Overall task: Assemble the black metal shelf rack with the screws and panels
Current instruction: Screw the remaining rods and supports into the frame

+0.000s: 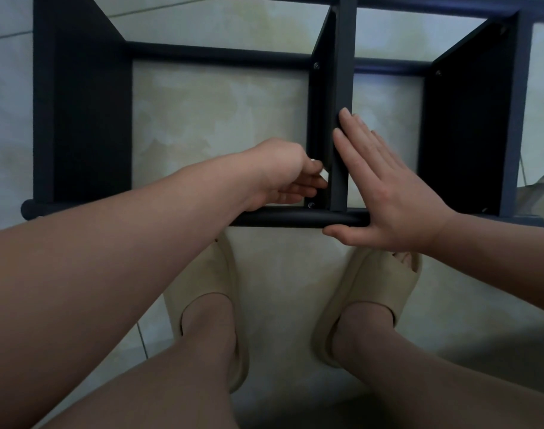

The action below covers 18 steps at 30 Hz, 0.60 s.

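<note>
The tiled floor [218,119] carries the black metal shelf rack [218,54], which lies on its side directly in front of my feet. Three panels stand on edge within it:

- left panel [82,119], at the left end of the rack;
- middle panel [341,72], between the other two and closer to the right panel;
- right panel [468,140], at the right end.

The front tube [283,218] runs left to right across the near ends of the panels, and a matching tube runs across the far side.

My right hand [388,187] is flat, with the fingers straight and together. The fingers lie along the right side of the middle panel's upper edge, and the thumb lies against the near side of the front tube.

My left hand [280,174] reaches in from the left, with the fingers curled toward the left face of the middle panel, just above the front tube. I cannot tell whether the fingertips pinch anything, as that area is dark and blurred.

My feet stand in a left slipper [202,292] and a right slipper [379,292], both cream-coloured, close to the front tube.

Screws are seated at these locations:

- near screw [310,205], at the foot of the middle panel, just below my left fingers;
- far screw [316,65], at the far end of the same panel;
- right screw [438,72], at the far end of the right panel.
</note>
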Available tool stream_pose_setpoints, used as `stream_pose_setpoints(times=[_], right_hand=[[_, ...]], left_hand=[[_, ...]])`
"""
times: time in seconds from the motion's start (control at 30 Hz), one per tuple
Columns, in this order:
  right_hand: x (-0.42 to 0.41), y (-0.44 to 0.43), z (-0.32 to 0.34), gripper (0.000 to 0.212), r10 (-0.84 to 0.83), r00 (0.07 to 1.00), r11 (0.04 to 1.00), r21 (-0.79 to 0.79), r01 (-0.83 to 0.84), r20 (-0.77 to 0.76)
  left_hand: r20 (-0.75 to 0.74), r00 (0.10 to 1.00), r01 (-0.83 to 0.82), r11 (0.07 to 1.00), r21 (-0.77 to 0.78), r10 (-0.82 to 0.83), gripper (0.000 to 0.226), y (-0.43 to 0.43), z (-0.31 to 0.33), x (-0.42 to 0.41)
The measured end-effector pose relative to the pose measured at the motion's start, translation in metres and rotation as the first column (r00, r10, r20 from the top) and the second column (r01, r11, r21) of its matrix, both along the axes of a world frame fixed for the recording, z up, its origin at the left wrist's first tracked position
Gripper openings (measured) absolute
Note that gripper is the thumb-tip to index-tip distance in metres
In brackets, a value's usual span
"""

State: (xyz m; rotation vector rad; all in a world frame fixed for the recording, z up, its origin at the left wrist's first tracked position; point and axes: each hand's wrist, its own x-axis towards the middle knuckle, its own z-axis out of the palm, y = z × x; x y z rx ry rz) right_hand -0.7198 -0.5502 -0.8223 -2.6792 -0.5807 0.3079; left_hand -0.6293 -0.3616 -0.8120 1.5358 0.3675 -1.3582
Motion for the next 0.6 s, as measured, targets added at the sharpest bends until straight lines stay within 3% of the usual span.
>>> stream_pose_setpoints(times=[0.6], right_hand=[[0.001,0.001,0.000,0.113,0.002,1.000,1.000,-0.001,-0.002,0.005]], left_hand=[[0.097,0.975,0.207,0.975,-0.083,-0.198,0.020,0.015,-0.005,0.007]])
